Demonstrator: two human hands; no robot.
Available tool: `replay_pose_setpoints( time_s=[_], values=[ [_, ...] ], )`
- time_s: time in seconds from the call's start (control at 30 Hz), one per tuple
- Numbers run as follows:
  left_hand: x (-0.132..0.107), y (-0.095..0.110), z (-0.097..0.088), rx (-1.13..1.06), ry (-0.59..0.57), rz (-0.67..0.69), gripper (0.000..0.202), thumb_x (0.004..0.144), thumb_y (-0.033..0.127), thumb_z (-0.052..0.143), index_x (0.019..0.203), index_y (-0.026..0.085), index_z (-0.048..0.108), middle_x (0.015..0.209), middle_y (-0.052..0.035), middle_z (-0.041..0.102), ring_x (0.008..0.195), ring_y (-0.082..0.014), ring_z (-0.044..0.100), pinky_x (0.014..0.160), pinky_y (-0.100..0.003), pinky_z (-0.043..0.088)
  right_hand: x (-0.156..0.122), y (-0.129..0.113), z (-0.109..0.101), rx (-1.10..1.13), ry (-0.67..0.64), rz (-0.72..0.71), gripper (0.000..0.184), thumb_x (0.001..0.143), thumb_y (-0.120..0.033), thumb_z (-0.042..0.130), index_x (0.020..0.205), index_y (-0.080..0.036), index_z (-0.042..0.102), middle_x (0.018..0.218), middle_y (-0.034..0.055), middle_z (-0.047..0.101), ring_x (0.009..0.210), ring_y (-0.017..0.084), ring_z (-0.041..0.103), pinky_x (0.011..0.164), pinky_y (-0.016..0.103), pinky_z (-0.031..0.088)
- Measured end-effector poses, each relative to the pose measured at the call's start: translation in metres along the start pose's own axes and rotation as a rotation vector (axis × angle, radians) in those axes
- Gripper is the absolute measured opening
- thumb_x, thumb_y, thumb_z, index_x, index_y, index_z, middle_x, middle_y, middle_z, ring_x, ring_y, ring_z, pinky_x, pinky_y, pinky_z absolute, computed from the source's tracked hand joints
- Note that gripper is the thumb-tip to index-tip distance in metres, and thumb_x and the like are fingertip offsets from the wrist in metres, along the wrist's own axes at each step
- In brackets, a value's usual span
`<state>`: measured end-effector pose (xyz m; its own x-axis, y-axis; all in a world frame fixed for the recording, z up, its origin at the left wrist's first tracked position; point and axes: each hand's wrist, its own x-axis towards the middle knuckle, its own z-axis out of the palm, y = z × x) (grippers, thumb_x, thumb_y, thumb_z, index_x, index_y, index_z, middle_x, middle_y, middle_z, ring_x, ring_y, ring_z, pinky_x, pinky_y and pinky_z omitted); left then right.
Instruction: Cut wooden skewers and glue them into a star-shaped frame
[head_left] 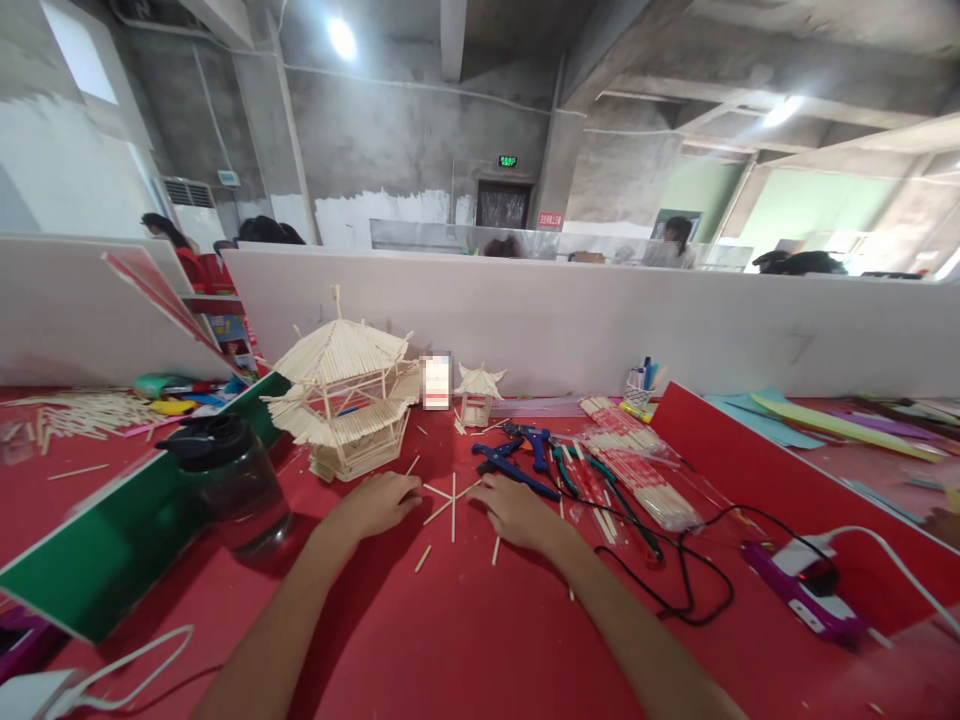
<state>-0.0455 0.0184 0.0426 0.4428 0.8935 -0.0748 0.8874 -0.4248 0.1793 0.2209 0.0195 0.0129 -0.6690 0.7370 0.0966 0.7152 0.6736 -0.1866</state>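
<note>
Both of my hands rest on the red table (465, 640) around a few loose wooden sticks (452, 503). My left hand (379, 503) has its fingers curled, pinching at the end of a stick. My right hand (517, 510) lies knuckles up, its fingertips touching the crossed sticks; whether it holds one is hidden. A stick-built pavilion model (345, 395) stands just behind my left hand. A smaller stick model (478, 393) stands further back. A blue glue gun (517, 458) lies right behind my right hand.
A dark-lidded clear bottle (236, 485) stands left of my arm beside a green board (112, 560). Packs of sticks (637, 470), pliers and a black cable (675, 570) lie right. A purple power strip (806, 595) sits far right. White partitions (600, 320) back the table; people sit beyond.
</note>
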Motion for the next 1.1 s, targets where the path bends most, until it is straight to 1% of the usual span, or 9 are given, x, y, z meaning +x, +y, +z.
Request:
replay_pose_setpoints(
  time_s=[0.07, 0.2, 0.43, 0.6, 0.73, 0.83, 0.97, 1.03, 1.1],
  values=[
    [0.000, -0.001, 0.001, -0.005, 0.006, 0.004, 0.021, 0.093, 0.033, 0.046, 0.088, 0.022, 0.063, 0.092, -0.0086, 0.072, 0.087, -0.0253, 0.067, 0.069, -0.030, 0.041, 0.000, 0.000, 0.000, 0.003, 0.002, 0.001, 0.043, 0.089, -0.008, 0.041, 0.125, -0.024, 0.059, 0.113, 0.0078, 0.061, 0.106, 0.020, 0.056, 0.084, 0.028, 0.043],
    [0.000, -0.002, 0.002, 0.003, 0.010, 0.006, 0.021, 0.093, 0.033, 0.046, 0.087, 0.022, 0.063, 0.091, -0.0076, 0.072, 0.086, -0.0245, 0.068, 0.068, -0.030, 0.040, -0.001, 0.001, 0.002, 0.008, 0.008, -0.017, 0.046, 0.090, -0.008, 0.040, 0.129, -0.026, 0.057, 0.113, 0.0074, 0.061, 0.106, 0.020, 0.056, 0.086, 0.028, 0.043],
    [0.000, -0.003, 0.003, 0.013, 0.015, 0.012, 0.020, 0.093, 0.032, 0.047, 0.086, 0.022, 0.063, 0.091, -0.0075, 0.073, 0.086, -0.0250, 0.068, 0.065, -0.029, 0.039, 0.000, 0.000, -0.001, -0.028, -0.024, 0.001, 0.051, 0.090, -0.009, 0.039, 0.135, -0.029, 0.054, 0.112, 0.0081, 0.060, 0.103, 0.021, 0.056, 0.082, 0.029, 0.044],
    [0.000, -0.002, 0.002, 0.008, 0.013, 0.007, 0.020, 0.093, 0.030, 0.047, 0.086, 0.022, 0.063, 0.091, -0.0075, 0.073, 0.086, -0.0254, 0.068, 0.065, -0.029, 0.039, 0.001, -0.005, -0.003, -0.047, -0.016, 0.011, 0.050, 0.088, -0.009, 0.041, 0.133, -0.027, 0.055, 0.115, 0.0084, 0.061, 0.105, 0.022, 0.056, 0.080, 0.028, 0.043],
    [0.000, -0.002, 0.003, 0.035, 0.005, 0.005, 0.020, 0.093, 0.031, 0.047, 0.087, 0.022, 0.063, 0.091, -0.0068, 0.072, 0.086, -0.0245, 0.068, 0.066, -0.029, 0.040, 0.007, -0.010, -0.003, -0.074, -0.022, 0.041, 0.042, 0.089, -0.009, 0.040, 0.125, -0.023, 0.057, 0.111, 0.0085, 0.063, 0.103, 0.021, 0.058, 0.078, 0.028, 0.042],
    [0.000, -0.002, 0.004, 0.041, 0.008, 0.004, 0.019, 0.093, 0.031, 0.046, 0.087, 0.023, 0.063, 0.091, -0.0060, 0.072, 0.086, -0.0242, 0.068, 0.066, -0.029, 0.039, 0.011, -0.012, -0.003, -0.085, -0.018, 0.042, 0.035, 0.091, -0.011, 0.041, 0.119, -0.023, 0.058, 0.108, 0.0077, 0.064, 0.100, 0.021, 0.059, 0.076, 0.028, 0.041],
    [-0.001, -0.002, 0.004, 0.046, 0.007, 0.002, 0.021, 0.094, 0.032, 0.045, 0.087, 0.023, 0.063, 0.091, -0.0059, 0.073, 0.085, -0.0242, 0.068, 0.064, -0.029, 0.038, 0.012, -0.010, -0.001, -0.074, -0.014, 0.051, 0.025, 0.093, -0.014, 0.041, 0.106, -0.021, 0.061, 0.101, 0.0068, 0.064, 0.095, 0.020, 0.060, 0.073, 0.027, 0.038],
    [-0.001, -0.002, 0.003, 0.044, 0.002, 0.004, 0.020, 0.094, 0.031, 0.046, 0.087, 0.023, 0.063, 0.091, -0.0058, 0.073, 0.085, -0.0240, 0.068, 0.065, -0.029, 0.038, 0.011, -0.008, 0.000, -0.052, -0.014, 0.048, 0.023, 0.093, -0.014, 0.041, 0.099, -0.020, 0.063, 0.099, 0.0067, 0.065, 0.093, 0.019, 0.060, 0.072, 0.026, 0.038],
    [-0.001, -0.001, 0.002, 0.038, -0.002, 0.004, 0.019, 0.093, 0.030, 0.046, 0.087, 0.023, 0.063, 0.092, -0.0057, 0.072, 0.086, -0.0235, 0.068, 0.065, -0.028, 0.039, 0.007, -0.004, 0.001, -0.010, -0.001, 0.031, 0.022, 0.092, -0.012, 0.042, 0.097, -0.020, 0.063, 0.098, 0.0060, 0.064, 0.093, 0.018, 0.059, 0.074, 0.026, 0.038]
  ],
)
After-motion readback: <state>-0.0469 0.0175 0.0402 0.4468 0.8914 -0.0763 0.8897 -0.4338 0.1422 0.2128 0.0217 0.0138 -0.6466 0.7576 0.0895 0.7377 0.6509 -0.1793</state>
